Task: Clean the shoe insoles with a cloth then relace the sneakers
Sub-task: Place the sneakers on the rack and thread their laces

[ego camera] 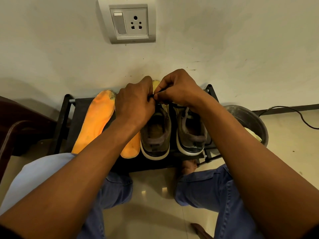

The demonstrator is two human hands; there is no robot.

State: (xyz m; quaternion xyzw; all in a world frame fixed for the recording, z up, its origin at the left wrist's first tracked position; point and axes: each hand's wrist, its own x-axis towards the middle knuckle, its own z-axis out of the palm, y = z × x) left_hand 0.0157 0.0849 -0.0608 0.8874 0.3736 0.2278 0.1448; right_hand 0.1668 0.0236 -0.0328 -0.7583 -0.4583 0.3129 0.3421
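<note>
Both pinching the black lace (156,95): right hand (179,88), left hand (136,104), over the toe of the left sneaker (156,133) on the shoe rack (66,114). Worth feeding the tip squarely through each eyelet (eyelets hidden), keeping tension even. Orange insoles (96,121) alongside.

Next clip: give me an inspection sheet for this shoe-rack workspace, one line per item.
Surface: black shoe rack against the wall, on tiled floor.
Job's things: two sneakers, heels toward the person; two orange insoles lying left of them; black lace.
Clutter: metal basin on the right, yellow-green cloth inside.
Hands: left hand and right hand pinch the lace above the sneakers.
Cables: black cord on the floor, right.
Surroundings: wall socket; dark chair on the left.
</note>
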